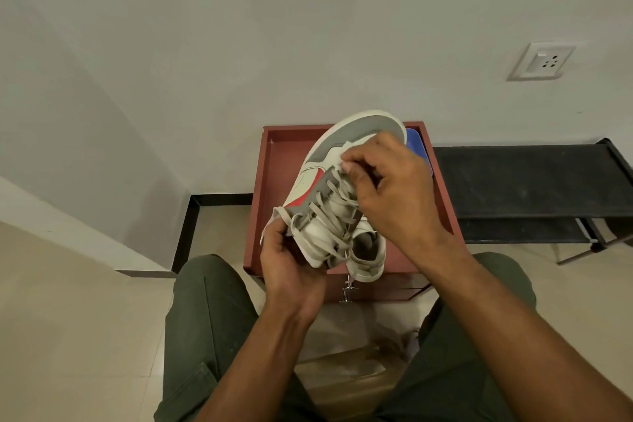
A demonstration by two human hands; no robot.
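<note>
I hold the shoe (318, 178) above the red tray (274, 161), heel toward me and toe pointing away over the tray's far edge, so its length runs straight out from my lap. My left hand (291, 264) grips the heel side, fingers curled round it. My right hand (394, 188) is nearer the toe, its fingers (356, 166) pinched together on a lace (320, 205) at the far end of the lacing.

No text, brand or number can be read on the sneaker (318, 164) or the wall socket (541, 62).
</note>
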